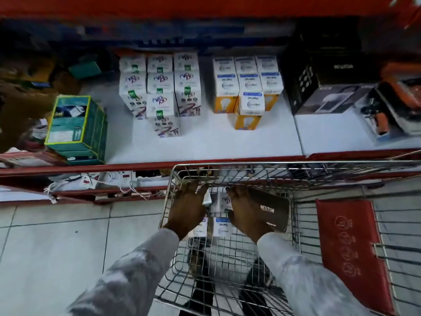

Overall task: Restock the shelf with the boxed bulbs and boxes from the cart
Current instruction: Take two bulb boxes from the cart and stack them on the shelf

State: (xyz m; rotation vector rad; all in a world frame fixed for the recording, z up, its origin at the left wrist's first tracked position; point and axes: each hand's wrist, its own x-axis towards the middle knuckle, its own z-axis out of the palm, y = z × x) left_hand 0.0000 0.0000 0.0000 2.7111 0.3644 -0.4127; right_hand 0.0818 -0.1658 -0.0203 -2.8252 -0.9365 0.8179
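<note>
Both my hands reach down into the wire cart (pixel 230 166). My left hand (pixel 190 207) lies over white bulb boxes at the cart's front left, fingers spread. My right hand (pixel 245 210) rests on a white bulb box (pixel 224 200) beside a dark brown box marked NEUTON (pixel 272 209); whether either hand grips anything is hidden. More white-and-blue bulb boxes (pixel 221 226) lie under my hands. On the white shelf (pixel 205 144) stand a stack of white bulb boxes (pixel 160 87) and a stack of white-and-orange bulb boxes (pixel 248 85).
A green carton (pixel 77 126) stands at the shelf's left. Black and grey boxes (pixel 323 87) and packaged tools (pixel 391 110) fill the right. A lower shelf holds white power strips (pixel 91 180). A red child-seat flap (pixel 350 247) sits in the cart. Tiled floor lies to the left.
</note>
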